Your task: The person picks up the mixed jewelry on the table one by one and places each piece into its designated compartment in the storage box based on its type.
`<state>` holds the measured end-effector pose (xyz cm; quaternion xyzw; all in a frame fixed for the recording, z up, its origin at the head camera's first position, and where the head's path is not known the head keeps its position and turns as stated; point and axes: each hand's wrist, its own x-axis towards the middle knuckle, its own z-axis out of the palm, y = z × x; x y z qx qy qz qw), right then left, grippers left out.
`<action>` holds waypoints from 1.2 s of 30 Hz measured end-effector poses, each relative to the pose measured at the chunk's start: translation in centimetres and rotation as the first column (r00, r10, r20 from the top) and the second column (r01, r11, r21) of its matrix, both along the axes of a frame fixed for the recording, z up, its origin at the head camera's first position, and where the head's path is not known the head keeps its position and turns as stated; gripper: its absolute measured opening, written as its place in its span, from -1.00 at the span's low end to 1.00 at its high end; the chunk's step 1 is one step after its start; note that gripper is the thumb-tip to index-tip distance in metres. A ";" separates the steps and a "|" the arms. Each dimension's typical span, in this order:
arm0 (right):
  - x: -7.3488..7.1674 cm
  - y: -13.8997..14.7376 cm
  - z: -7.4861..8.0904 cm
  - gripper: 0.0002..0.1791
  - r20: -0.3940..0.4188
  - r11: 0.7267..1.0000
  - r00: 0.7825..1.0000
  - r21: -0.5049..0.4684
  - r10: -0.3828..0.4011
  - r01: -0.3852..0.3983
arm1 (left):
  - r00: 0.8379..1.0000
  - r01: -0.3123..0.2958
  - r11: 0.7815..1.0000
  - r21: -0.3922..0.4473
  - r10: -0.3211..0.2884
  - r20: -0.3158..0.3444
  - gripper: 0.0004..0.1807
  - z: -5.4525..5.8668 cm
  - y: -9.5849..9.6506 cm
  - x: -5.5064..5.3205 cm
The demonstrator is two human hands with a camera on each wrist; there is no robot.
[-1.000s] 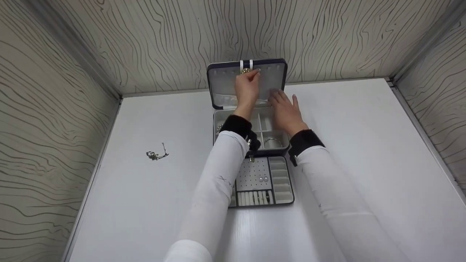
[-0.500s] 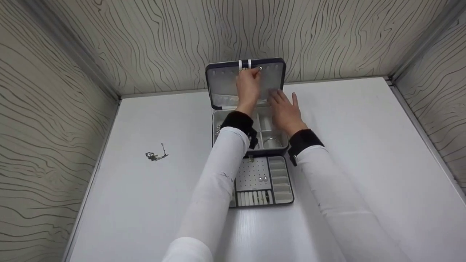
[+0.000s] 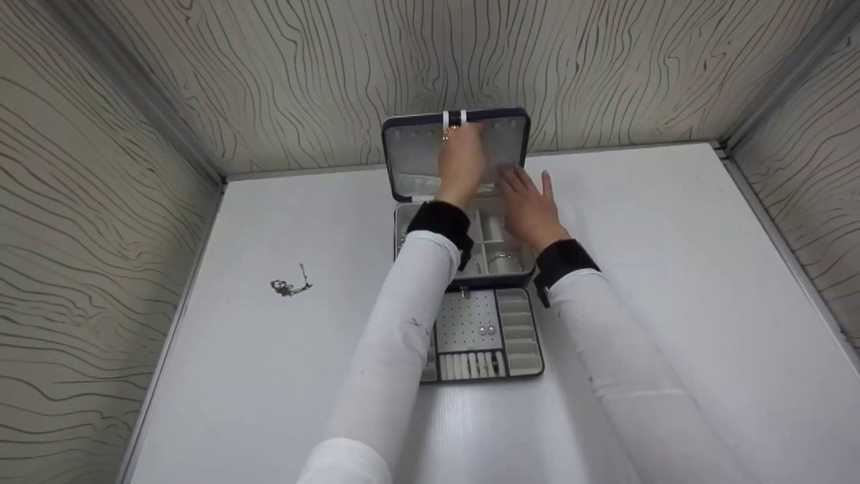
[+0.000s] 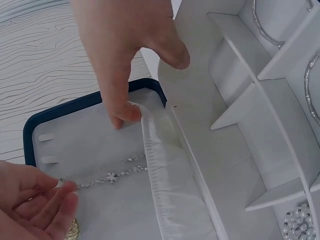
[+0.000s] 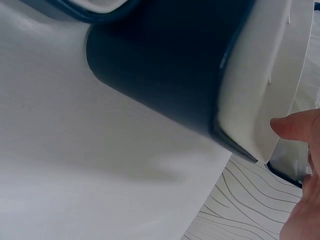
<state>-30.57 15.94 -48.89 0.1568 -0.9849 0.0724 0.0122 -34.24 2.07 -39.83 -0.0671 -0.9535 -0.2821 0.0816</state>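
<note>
A dark blue jewelry box stands with its lid raised. My left hand is at the lid's upper edge, beside the small white hooks. In the left wrist view, its fingertips pinch a silver necklace whose lower strands run down to the gathered lid pocket. Lower on the lid, my right hand has its fingers extended, the thumb apart, and fingertips touching near the pocket's edge. A gold chain piece hangs beside the left hand, partly covered by it.
Bracelets and pearl beads lie in the box's compartments. In front sits a lift-out tray with pearl earrings and rings. A tangled chain lies on the white table at left. A wood-patterned panel stands behind.
The left hand has turned at the hooks, its fingertips now hidden behind the hand in the head view. A shiny bit by its fingers is no longer visible there. The right hand stays put.
</note>
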 end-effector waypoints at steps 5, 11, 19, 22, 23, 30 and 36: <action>0.0 0.0 0.0 -0.36 0.011 1.000 1.000 0.016 0.002 -0.002 | 0.999 0.026 0.999 -0.025 -0.025 0.040 -0.63 0.0 0.0 -0.1; -0.2 0.1 -0.1 -0.37 0.004 1.000 1.000 0.009 0.002 -0.003 | 0.994 0.069 0.997 -0.027 -0.067 0.092 -0.52 -0.2 -0.2 0.1; -0.3 0.5 -0.2 -0.42 0.005 1.000 1.000 0.014 -0.004 0.004 | 0.984 0.150 0.985 0.090 -0.158 0.081 -0.47 -0.8 -1.6 1.4; -0.4 0.5 -0.1 -0.44 -0.014 1.000 1.000 0.008 0.000 0.000 | 0.978 0.197 0.973 0.120 -0.204 0.045 -0.54 -1.2 -2.2 2.1; -0.4 0.5 0.0 -0.45 -0.016 1.000 1.000 0.009 0.001 -0.001 | 0.975 0.209 0.969 0.129 -0.217 0.045 -0.55 -1.4 -2.5 2.3; -0.7 0.5 0.2 -0.34 -0.002 1.000 1.000 -0.018 -0.006 0.006 | 0.966 0.245 0.962 0.123 -0.252 0.050 -0.56 -2.2 -4.8 3.8; -0.8 0.5 0.3 -0.16 0.038 0.996 0.999 -0.091 -0.017 0.020 | 0.955 0.269 0.943 0.196 -0.288 0.072 -0.64 -2.7 -7.1 5.0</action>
